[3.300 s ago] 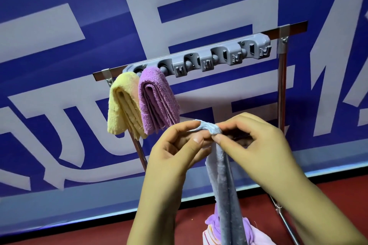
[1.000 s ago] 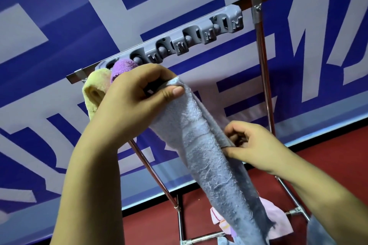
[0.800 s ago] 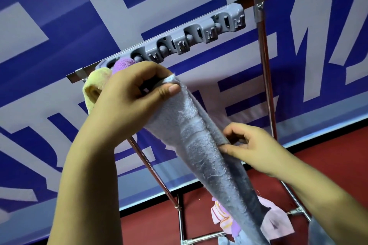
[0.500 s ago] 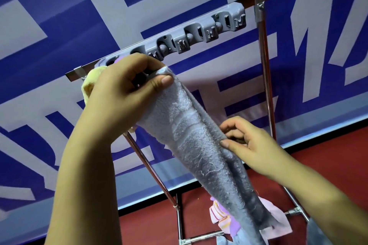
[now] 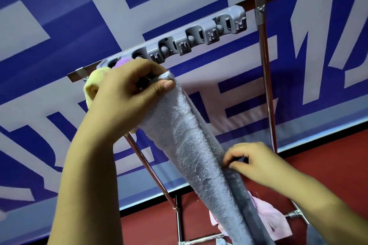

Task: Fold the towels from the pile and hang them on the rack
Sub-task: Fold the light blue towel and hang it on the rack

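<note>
A grey-blue towel (image 5: 191,151) hangs in a long fold from the upper middle down to the bottom right. My left hand (image 5: 127,97) pinches its top corner just below the grey plastic hook rack (image 5: 199,38) on the metal bar. My right hand (image 5: 253,161) grips the towel's right edge lower down. A yellow towel (image 5: 93,83) and a purple towel (image 5: 122,62) hang at the rack's left end, mostly hidden behind my left hand. More towels of the pile (image 5: 266,221), pink ones, lie low behind the grey-blue towel.
The rack's metal frame has an upright post (image 5: 266,85) on the right, a slanted leg (image 5: 151,169) in the middle and a low crossbar (image 5: 201,239). A blue and white banner (image 5: 59,26) fills the background above a dark red floor (image 5: 328,155).
My left hand has carried the towel's top corner up to the rack near the purple towel. My right hand slid down the towel's right edge. The view tilted upward.
</note>
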Demonstrator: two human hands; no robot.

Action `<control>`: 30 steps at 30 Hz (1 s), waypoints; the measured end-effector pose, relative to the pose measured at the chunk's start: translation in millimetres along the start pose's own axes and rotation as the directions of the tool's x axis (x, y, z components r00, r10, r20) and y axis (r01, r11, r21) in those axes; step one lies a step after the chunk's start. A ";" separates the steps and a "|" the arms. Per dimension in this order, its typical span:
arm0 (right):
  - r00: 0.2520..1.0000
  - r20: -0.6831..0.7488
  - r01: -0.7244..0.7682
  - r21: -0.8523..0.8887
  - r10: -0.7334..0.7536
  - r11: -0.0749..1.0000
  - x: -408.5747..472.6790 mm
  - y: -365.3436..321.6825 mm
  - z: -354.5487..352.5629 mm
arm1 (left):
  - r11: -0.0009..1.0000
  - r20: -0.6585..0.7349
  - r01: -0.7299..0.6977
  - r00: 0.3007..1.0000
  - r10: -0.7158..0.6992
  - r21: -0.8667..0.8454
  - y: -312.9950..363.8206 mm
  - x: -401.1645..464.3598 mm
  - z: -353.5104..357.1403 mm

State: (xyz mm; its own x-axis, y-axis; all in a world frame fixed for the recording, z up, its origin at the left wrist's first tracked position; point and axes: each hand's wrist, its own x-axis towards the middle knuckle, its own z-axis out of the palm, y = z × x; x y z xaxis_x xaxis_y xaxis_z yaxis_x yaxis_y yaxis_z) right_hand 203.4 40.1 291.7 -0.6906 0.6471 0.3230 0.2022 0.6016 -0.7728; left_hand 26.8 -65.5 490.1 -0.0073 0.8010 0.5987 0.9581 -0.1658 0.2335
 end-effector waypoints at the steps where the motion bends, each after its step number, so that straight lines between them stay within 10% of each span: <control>1: 1.000 0.011 -0.001 -0.010 0.001 1.000 -0.2 -1.1 -0.2 | 1.000 0.002 -0.002 1.000 0.002 0.003 -0.6 -0.2 1.0; 30: 0.991 -0.133 0.068 0.296 -0.030 0.953 -6.1 1.6 22.3 | 0.998 -0.076 0.044 0.996 -0.048 -0.055 1.7 -6.4 -13.4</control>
State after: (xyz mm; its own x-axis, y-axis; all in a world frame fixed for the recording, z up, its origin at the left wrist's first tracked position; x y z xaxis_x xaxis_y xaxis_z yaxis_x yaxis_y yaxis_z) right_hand 192.4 26.7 276.3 -0.5975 0.6857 0.4157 -0.0597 0.4789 -0.8758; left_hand 24.7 -78.6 496.9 -0.0749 0.7618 0.6435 0.9398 -0.1619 0.3009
